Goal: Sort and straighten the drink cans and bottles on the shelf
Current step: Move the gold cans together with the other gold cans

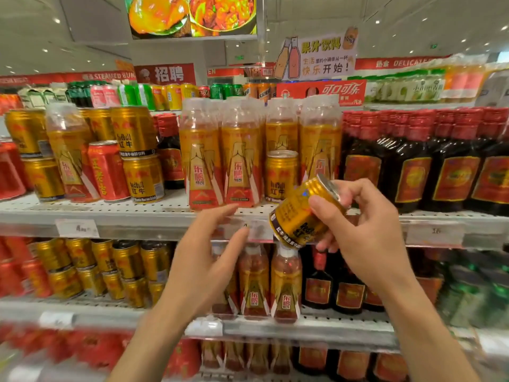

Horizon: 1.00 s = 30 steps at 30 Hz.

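I am watching my right hand (366, 224) gripping a gold can (303, 216), thumb across its side and fingers curled round the top end, the can tilting with its top up and to the right, held in the air in front of the shelf edge (137, 216) and clear of it. My left hand (209, 260) is hovering open beside it, fingers straight and reaching toward that same edge, holding nothing. On the shelf, just behind the held can, another gold can (281, 176) is standing upright among tall orange bottles (220, 158), out of place in their row. Bare shelf is showing in front of the stacked gold cans (137, 153) on the left, where a red can (106, 172) and one orange bottle (68, 155) are leaning among them. To the right, dark bottles with red caps (413, 158) are crowding close to the edge, leaving little room. Price tags (77, 228) are hanging along the shelf lip. Below, a lower shelf (316, 326) is carrying more cans and bottles. Above, a hanging paper sign (319, 56) and red store banners (165, 74) are showing under a white ceiling.
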Available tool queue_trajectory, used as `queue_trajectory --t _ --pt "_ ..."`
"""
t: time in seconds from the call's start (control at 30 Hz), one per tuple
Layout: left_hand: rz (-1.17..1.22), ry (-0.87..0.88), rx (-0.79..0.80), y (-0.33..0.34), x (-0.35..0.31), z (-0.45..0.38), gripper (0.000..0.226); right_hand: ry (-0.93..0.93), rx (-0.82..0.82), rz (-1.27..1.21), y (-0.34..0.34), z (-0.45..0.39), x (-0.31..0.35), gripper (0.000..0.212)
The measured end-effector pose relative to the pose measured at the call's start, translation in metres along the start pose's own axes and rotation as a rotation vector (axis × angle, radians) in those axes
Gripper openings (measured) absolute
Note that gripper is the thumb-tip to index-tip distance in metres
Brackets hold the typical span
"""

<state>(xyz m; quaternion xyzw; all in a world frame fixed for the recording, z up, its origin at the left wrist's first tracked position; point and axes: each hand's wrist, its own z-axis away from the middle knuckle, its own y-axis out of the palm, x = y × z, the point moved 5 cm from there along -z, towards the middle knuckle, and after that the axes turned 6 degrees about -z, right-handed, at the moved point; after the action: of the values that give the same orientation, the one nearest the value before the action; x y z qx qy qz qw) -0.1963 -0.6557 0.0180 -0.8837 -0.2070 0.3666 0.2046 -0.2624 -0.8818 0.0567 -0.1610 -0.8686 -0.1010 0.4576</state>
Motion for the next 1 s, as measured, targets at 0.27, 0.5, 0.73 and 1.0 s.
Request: queue_trajectory --t 0.27,0.5,0.73,1.0 --pt "-0.014 -0.108 0.064 -0.013 0.059 0.073 0.039 0.256 -0.037 -0.051 0.045 0.086 -0.062 0.046" --pt "-0.049 -0.13 0.174 -0.06 0.145 0.11 0.04 0.357 -0.157 0.019 0.119 0.15 -0.088 0.033" --pt "-0.085 -0.189 0.283 -0.128 0.23 0.123 0.054 0.428 -0.253 0.067 0.207 0.186 -0.098 0.031" --pt "-0.098 -0.223 0.308 -0.155 0.267 0.115 0.053 0.417 -0.193 0.087 0.263 0.176 -0.105 0.032"
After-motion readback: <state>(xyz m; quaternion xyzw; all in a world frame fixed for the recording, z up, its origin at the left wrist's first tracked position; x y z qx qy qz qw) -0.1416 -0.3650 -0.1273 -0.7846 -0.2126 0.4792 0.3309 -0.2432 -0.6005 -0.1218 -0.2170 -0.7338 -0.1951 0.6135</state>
